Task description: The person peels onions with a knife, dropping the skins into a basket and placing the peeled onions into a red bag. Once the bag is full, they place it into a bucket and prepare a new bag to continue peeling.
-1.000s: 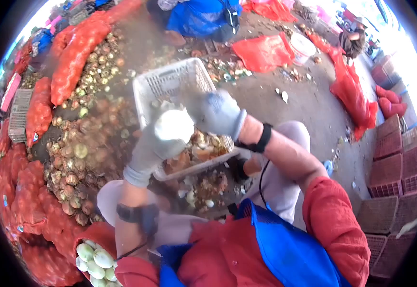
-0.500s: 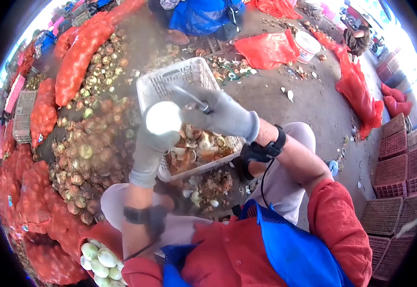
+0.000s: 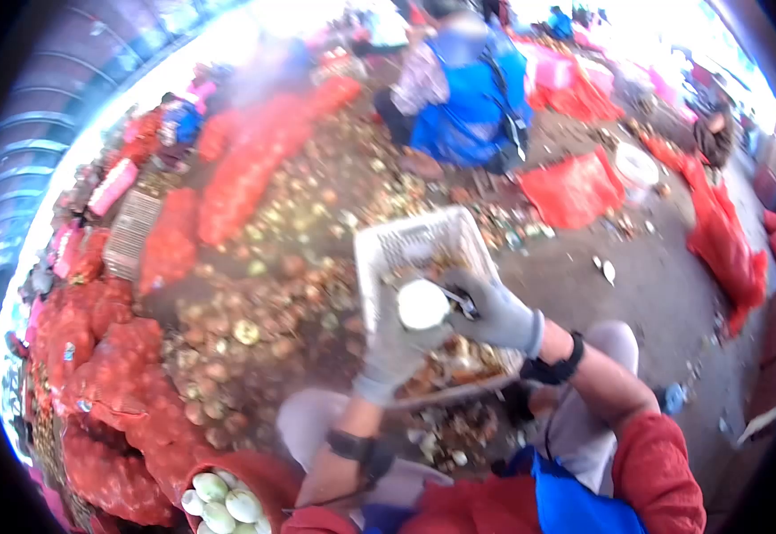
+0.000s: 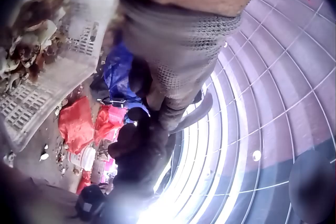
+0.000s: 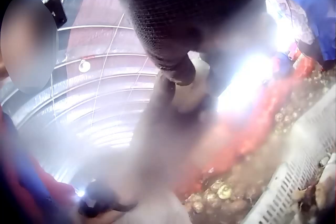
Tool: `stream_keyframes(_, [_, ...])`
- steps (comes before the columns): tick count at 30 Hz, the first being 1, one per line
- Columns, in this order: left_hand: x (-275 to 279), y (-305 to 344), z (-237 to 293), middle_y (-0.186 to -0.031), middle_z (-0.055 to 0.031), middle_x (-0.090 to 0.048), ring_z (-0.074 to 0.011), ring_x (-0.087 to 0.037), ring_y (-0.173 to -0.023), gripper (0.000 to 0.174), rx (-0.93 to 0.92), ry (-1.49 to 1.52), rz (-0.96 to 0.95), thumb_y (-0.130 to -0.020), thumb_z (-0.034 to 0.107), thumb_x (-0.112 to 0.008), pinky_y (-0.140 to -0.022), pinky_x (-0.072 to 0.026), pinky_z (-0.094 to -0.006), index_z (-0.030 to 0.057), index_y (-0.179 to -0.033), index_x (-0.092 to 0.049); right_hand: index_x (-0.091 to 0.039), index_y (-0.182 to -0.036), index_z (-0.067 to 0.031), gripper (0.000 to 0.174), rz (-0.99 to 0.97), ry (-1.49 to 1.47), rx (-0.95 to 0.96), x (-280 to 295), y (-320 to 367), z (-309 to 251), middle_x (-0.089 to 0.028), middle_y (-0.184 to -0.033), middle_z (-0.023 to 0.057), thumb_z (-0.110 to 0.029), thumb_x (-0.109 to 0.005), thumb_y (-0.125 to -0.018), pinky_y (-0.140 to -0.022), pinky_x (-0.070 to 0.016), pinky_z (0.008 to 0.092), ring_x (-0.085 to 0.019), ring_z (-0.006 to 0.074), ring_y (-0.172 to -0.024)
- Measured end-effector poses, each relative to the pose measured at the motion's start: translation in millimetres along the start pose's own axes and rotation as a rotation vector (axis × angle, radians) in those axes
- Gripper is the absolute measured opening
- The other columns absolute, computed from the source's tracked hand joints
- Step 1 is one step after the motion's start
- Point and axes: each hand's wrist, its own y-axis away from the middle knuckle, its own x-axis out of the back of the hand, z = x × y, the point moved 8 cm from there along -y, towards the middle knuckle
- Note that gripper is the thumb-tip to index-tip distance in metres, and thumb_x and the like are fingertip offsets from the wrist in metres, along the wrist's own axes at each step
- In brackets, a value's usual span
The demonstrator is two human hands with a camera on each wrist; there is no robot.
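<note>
My left hand (image 3: 394,351), in a grey knit glove, grips a peeled white onion (image 3: 422,304) in front of me. Close against its right side is my gloved right hand (image 3: 502,313), fingers curled round a small knife (image 3: 462,300) whose blade is mostly hidden. Both hands are over a white plastic crate (image 3: 368,267) holding onion skins (image 3: 472,363). In the left wrist view, the left glove (image 4: 173,61) covers the upper middle. Blur and haze hide much of the right glove's (image 5: 184,24) work in the right wrist view.
Unpeeled onions (image 3: 254,307) lie heaped left of the crate, with full red mesh sacks (image 3: 107,365) beyond. Peeled onions (image 3: 219,509) fill a red container by my left knee. A red sack (image 3: 575,189), a white bucket (image 3: 637,165) and a seated person (image 3: 468,98) are farther off.
The head view has tilted up and swung left, so the scene sits lower and farther right. The right hand's knife, seen plainly half a second ago, is now mostly hidden beside the onion.
</note>
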Motion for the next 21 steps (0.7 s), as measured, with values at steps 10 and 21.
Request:
stream_keyframes(10, [-16, 9, -40, -0.123, -0.0062, -0.061, -0.015, -0.062, -0.106, 0.064, 0.249, 0.462, -0.094, -0.088, 0.008, -0.079, -0.087, -0.0569, -0.0298, 0.0067, -0.142, -0.046, -0.057, -0.136, -0.0082, 0.052, -0.106, 0.179, 0.03, 7, -1, -29, -0.071, -0.107, 0.0186, -0.009, -0.063, -0.084, -0.084, -0.056, 0.0385, -0.072, 0.0313, -0.096])
stream_keyframes(21, [-21, 12, -35, -0.117, -0.009, -0.065, -0.0204, -0.066, -0.098, 0.057, 0.422, 0.897, 0.025, -0.098, 0.035, -0.07, -0.072, -0.0581, -0.032, 0.0047, -0.14, -0.046, -0.07, -0.114, -0.0034, 0.027, 0.092, 0.097, -0.184, 19, 0, -2, -0.073, -0.087, 0.0106, -0.012, -0.06, -0.09, -0.072, -0.0547, 0.035, -0.069, 0.0188, -0.077])
